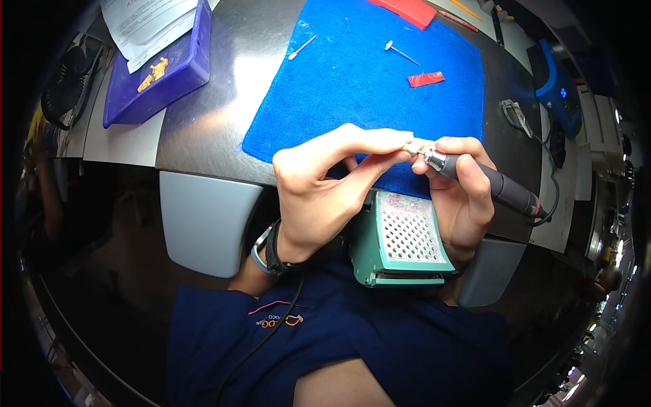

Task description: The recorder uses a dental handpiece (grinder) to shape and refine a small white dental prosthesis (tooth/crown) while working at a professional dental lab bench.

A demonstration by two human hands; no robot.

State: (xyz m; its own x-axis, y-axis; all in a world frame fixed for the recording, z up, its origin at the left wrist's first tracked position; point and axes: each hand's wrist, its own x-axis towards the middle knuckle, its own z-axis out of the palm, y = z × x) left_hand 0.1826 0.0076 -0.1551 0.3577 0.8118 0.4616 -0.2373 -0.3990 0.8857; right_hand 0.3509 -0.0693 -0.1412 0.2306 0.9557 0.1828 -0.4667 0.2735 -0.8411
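My left hand (325, 180) pinches a small whitish, tooth-like piece (411, 147) between thumb and fingertips. In my right hand (461, 197) is a dark rotary handpiece (505, 186) with a silver nose, held like a pen. Its tip meets or nearly meets the small piece; contact is hard to make out. Both hands are close together above the near edge of a blue cloth (352, 88). Below them stands a green dust-extraction box (366, 247) with a perforated metal top (410, 230).
Two white-headed mounted points (293, 55) (389, 46) and a red strip (426, 79) lie on the cloth. At left, a purple tray (163, 98) holds papers (152, 30) and yellowish models (154, 74). A blue control unit (559, 91) and cable (556, 176) are at right.
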